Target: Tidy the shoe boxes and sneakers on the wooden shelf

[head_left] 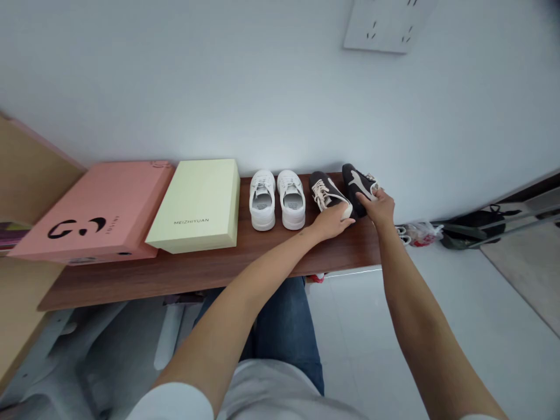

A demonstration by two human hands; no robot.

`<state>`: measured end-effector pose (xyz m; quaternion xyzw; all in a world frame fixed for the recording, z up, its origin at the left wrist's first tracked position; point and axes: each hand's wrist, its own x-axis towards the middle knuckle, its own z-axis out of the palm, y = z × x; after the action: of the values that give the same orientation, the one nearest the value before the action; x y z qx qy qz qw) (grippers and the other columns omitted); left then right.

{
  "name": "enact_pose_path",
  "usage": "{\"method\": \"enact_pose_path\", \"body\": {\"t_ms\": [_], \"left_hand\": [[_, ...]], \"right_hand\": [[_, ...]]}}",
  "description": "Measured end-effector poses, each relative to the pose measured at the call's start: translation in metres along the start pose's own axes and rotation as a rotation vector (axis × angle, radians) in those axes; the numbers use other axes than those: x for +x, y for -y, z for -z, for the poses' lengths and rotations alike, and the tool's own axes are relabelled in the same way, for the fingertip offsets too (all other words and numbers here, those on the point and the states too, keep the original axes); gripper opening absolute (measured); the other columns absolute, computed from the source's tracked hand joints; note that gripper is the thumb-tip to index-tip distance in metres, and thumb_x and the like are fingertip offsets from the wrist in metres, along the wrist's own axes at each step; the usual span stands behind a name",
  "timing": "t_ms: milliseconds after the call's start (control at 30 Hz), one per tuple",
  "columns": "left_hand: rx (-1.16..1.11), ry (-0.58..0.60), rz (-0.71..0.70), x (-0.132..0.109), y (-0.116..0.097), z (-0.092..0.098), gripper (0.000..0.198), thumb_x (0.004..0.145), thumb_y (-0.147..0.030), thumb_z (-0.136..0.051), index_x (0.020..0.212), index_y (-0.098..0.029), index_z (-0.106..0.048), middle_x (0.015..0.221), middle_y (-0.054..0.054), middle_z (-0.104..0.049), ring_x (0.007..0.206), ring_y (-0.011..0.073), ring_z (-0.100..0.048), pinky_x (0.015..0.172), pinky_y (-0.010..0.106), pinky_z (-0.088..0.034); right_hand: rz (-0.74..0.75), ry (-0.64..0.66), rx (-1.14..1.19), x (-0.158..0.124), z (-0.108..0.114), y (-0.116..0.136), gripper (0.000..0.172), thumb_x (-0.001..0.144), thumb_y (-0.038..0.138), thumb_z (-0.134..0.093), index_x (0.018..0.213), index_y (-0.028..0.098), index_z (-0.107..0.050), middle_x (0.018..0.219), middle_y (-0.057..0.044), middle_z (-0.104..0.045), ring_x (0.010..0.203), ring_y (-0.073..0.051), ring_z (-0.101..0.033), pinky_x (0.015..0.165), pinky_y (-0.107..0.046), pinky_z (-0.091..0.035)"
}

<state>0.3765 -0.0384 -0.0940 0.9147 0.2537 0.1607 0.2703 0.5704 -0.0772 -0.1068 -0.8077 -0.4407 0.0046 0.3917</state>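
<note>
A pair of black sneakers with cream stripes and laces lies at the right end of a dark wooden shelf [210, 274]. My left hand [332, 223] grips the heel of the left black sneaker [327, 192]. My right hand [378, 207] holds the heel end of the right black sneaker [356, 182], close beside the first. The two hands nearly touch. Just left of them stand white sneakers [277, 199], side by side with their heels towards me.
A pink shoebox [94, 216] and a pale green shoebox marked MEIZHIYUAN [195, 204] lie on the shelf's left part. A white wall panel [387, 26] sits above. A plastic bag [420, 234] and a dark bag [475, 228] lie on the floor to the right.
</note>
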Motion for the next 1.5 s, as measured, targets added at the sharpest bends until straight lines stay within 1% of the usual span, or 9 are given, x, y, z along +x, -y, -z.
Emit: {"method": "enact_pose_path", "body": {"t_ms": [100,167,267,367,633,767,900,1233,1500], "left_hand": [[0.168,0.098,-0.046,0.003,-0.005,0.008,0.032,0.094,-0.035,-0.051,0.119,-0.015,-0.048,0.116,0.016,-0.065,0.108,0.0299,-0.063,0.086,0.037,-0.048],[0.257,0.144,-0.045,0.006,-0.007,0.013,0.033,0.093,-0.03,-0.052,0.122,-0.014,-0.046,0.117,0.017,-0.065,0.109,0.0306,-0.063,0.087,0.039,-0.048],[0.309,0.175,-0.049,0.014,-0.007,0.017,0.035,0.093,-0.028,-0.054,0.123,-0.013,-0.047,0.116,0.017,-0.066,0.108,0.0305,-0.064,0.089,0.039,-0.048],[0.316,0.219,-0.055,0.022,-0.005,0.02,0.034,0.091,-0.028,-0.056,0.12,-0.013,-0.05,0.114,0.017,-0.067,0.109,0.0309,-0.064,0.089,0.038,-0.048],[0.334,0.288,-0.054,0.035,0.003,0.024,0.027,0.088,-0.026,-0.06,0.112,-0.015,-0.057,0.111,0.015,-0.069,0.107,0.0288,-0.065,0.09,0.036,-0.049],[0.374,0.311,-0.047,0.041,0.008,0.027,0.029,0.087,-0.027,-0.061,0.113,-0.014,-0.058,0.111,0.015,-0.069,0.107,0.0294,-0.065,0.09,0.037,-0.048],[0.38,0.305,-0.025,0.045,0.012,0.028,0.032,0.087,-0.029,-0.06,0.115,-0.014,-0.057,0.113,0.016,-0.069,0.107,0.0301,-0.065,0.087,0.037,-0.049],[0.327,0.248,-0.028,0.045,0.014,0.02,0.034,0.085,-0.027,-0.064,0.115,-0.013,-0.056,0.115,0.016,-0.068,0.111,0.0295,-0.064,0.09,0.036,-0.049],[0.369,0.196,-0.05,0.048,0.011,0.013,0.036,0.085,-0.025,-0.064,0.116,-0.01,-0.056,0.116,0.018,-0.066,0.108,0.0311,-0.064,0.09,0.039,-0.049]], "right_hand": [[0.089,-0.013,-0.273,0.0,0.003,0.007,0.044,0.078,0.059,-0.064,0.09,0.017,-0.068,0.082,-0.01,-0.071,0.084,-0.027,-0.064,0.075,-0.034,-0.045],[0.173,0.03,-0.406,0.0,0.004,0.011,0.04,0.08,0.055,-0.062,0.093,0.018,-0.068,0.085,-0.012,-0.072,0.085,-0.029,-0.064,0.074,-0.035,-0.043],[0.288,0.099,-0.526,-0.001,0.003,0.016,0.035,0.085,0.049,-0.058,0.094,0.017,-0.067,0.088,-0.014,-0.072,0.088,-0.03,-0.064,0.073,-0.035,-0.04],[0.343,0.156,-0.589,-0.003,0.002,0.02,0.033,0.088,0.046,-0.055,0.093,0.015,-0.067,0.088,-0.016,-0.072,0.09,-0.031,-0.064,0.073,-0.035,-0.036],[0.422,0.209,-0.632,-0.011,-0.002,0.023,0.028,0.091,0.038,-0.051,0.095,0.015,-0.066,0.095,-0.015,-0.072,0.093,-0.028,-0.061,0.073,-0.033,-0.03],[0.422,0.211,-0.643,-0.01,-0.004,0.023,0.026,0.09,0.037,-0.053,0.093,0.015,-0.066,0.094,-0.014,-0.072,0.092,-0.028,-0.061,0.072,-0.033,-0.029],[0.415,0.217,-0.642,-0.008,-0.005,0.024,0.025,0.09,0.037,-0.053,0.093,0.016,-0.067,0.095,-0.014,-0.072,0.092,-0.028,-0.061,0.073,-0.033,-0.029],[0.412,0.293,-0.661,-0.009,-0.014,0.015,0.025,0.089,0.037,-0.053,0.094,0.016,-0.064,0.098,-0.015,-0.071,0.096,-0.029,-0.059,0.076,-0.034,-0.03],[0.387,0.272,-0.677,-0.017,-0.01,0.029,0.028,0.088,0.034,-0.049,0.101,0.012,-0.061,0.107,-0.019,-0.065,0.101,-0.032,-0.055,0.085,-0.04,-0.032]]}}
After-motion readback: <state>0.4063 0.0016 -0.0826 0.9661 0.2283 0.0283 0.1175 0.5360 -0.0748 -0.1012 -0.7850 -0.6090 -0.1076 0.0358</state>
